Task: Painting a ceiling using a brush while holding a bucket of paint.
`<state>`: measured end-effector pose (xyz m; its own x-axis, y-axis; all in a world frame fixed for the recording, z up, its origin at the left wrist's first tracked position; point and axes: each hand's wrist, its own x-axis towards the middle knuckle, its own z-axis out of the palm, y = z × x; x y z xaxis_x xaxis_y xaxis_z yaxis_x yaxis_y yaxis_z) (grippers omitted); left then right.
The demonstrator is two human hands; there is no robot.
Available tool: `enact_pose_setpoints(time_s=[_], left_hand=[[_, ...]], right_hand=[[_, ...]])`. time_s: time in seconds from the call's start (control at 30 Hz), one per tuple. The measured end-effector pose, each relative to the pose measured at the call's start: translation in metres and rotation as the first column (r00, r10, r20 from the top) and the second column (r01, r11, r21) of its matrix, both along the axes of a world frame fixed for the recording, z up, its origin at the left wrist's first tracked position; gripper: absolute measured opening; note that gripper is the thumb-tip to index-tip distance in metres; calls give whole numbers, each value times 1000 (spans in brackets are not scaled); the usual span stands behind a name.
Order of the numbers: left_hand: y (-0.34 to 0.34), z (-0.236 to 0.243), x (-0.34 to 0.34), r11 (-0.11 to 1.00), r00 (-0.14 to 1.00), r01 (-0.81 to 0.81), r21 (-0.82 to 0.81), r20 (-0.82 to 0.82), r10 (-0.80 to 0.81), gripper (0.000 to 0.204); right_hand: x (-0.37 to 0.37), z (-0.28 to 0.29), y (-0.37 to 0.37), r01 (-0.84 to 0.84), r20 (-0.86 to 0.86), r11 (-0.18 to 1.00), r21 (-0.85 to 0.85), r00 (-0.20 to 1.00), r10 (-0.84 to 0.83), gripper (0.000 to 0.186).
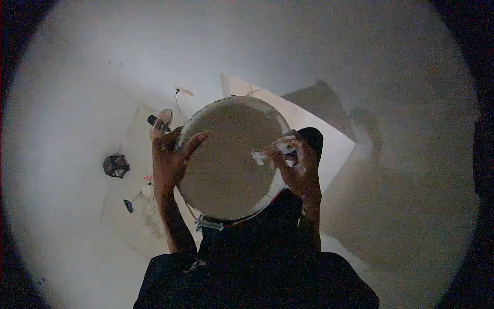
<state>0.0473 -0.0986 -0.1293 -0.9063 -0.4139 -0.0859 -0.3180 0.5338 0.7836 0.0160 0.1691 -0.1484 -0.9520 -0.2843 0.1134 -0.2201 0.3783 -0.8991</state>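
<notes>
A round, drum-like piece [226, 159] with a flat brown-grey face and a pale, smeared rim lies over my lap. A metal clamp [209, 223] sits on its near left edge, beside a thin red line. My left hand [172, 154] grips the rim at the left, thumb on the face and the other fingers mostly hidden. At the right side, my right hand [296, 162] is closed, with white smears over its fingers. Beside its fingertips a white patch [258, 157] lies on the face. Whatever this hand may hold is too unclear to name.
Beneath the round piece, a large white sheet [329, 147] reaches out to the right. On the left are a dark rounded object [116, 166], a small dark-headed tool [128, 206] and a pale item with a red top [147, 186]. A thin strip with a dark cord [183, 91] lies farther away.
</notes>
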Motion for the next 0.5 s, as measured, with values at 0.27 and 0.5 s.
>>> enact_pose_setpoints(time_s=[0.27,0.5], left_hand=[[4,4,8,1000,998,15,-11,68,-14,51],[8,18,10,996,997,73,-51,22,-72,51]], right_hand=[[-18,12,26,-83,-93,944,-320,994,56,14],[-51,-6,35,266,-3,957,-113,963,-268,16]])
